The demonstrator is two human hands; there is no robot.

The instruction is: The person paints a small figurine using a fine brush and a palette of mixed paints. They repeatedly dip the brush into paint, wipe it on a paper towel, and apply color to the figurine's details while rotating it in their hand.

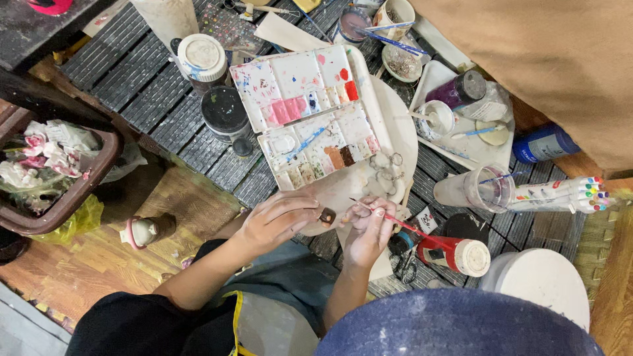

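Pinched in left hand (273, 221) fingertips, lower centre: small brown piece (327, 215). Held in right hand (368, 231): thin red-handled brush (403, 226), tip beside piece. Above, open paint palette (310, 112). Piece already brown; remaining work indeterminable.

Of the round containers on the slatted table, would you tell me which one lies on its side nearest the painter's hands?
The red bottle with the white cap, lying just beside the right hand holding the brush. The white-lidded jar and black-lidded jar stand upright, farther off.
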